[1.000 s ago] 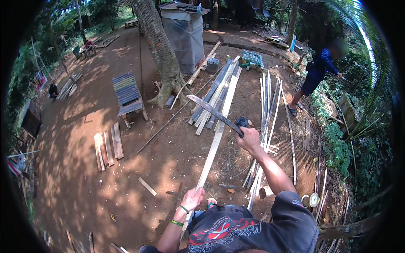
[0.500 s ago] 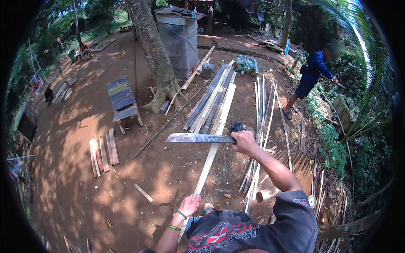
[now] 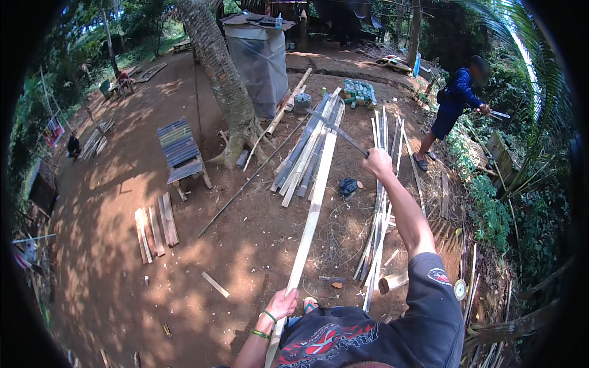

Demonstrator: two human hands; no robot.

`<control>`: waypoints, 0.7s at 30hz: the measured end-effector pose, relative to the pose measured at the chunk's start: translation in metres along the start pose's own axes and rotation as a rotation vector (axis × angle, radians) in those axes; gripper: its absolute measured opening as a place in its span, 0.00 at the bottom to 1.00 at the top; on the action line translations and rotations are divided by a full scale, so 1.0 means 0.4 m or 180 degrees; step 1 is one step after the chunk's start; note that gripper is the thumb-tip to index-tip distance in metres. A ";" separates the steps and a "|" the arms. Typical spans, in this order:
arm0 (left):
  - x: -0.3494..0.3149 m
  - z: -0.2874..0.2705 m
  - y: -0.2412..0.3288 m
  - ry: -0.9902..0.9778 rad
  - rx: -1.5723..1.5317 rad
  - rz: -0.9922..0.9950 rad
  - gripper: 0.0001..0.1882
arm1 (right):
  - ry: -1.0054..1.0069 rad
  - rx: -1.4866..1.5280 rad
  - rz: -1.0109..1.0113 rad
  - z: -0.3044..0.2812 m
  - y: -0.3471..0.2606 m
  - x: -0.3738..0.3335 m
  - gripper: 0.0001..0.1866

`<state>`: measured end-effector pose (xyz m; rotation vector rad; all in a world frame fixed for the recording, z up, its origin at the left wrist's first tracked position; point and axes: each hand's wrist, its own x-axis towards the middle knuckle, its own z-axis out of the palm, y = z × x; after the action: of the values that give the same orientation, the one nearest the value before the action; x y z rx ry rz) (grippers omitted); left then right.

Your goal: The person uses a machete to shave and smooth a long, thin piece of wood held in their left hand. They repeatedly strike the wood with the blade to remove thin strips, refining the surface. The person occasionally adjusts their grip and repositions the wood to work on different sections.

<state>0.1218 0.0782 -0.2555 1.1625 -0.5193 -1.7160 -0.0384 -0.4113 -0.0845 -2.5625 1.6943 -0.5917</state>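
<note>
One tree [image 3: 224, 80], trunk leaning, roots flared at the base. One booth [image 3: 257, 70] just behind it, walled in cloudy plastic sheeting. One co-worker [image 3: 457, 98] in blue at upper right, a single blade in hand. One low slatted bench [image 3: 178, 144] on the left. Two main bundles of split lengths: a broad pile [image 3: 300, 162] near centre, dark and pale pieces mixed, and a narrower bundle [image 3: 379, 208] to its right. At least four short boards [image 3: 156, 227] side by side on the bare earth. One log piece [image 3: 394, 282], one black plastic bag [image 3: 348, 186]. Two bands on the left wrist.

One long pale strip [image 3: 304, 245]: flat, straight, cream-coloured with darker patches midway. Slants from the wearer's body up and away, its far part overlapping the central pile in view; whether it rests there, cannot tell. One machete [image 3: 342, 133]: long greyish blade, blurred, pointing up and left across the strip's far end. Contact between the two unclear.

Right hand [image 3: 378, 164]: arm outstretched, fist closed tightly about the machete's handle. Left hand [image 3: 283, 304]: low, near the body, fingers curled around the strip, no wide spread.
</note>
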 end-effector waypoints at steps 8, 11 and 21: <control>-0.015 0.010 0.049 0.0003 0.0427 0.0436 0.20 | 0.0686 0.1715 0.1303 0.109 0.176 -0.067 0.17; 0.002 -0.018 0.029 0.0112 0.0500 0.0317 0.19 | 0.0357 0.2200 0.1450 0.215 0.146 -0.255 0.15; 0.067 -0.088 -0.005 0.0796 0.0752 0.0570 0.18 | -0.0450 0.2264 0.0481 0.260 -0.084 -0.734 0.12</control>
<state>0.1494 0.0610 -0.2854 1.4302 -0.6615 -1.3597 -0.0761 -0.1563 -0.2627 -1.9094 1.2979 -0.7994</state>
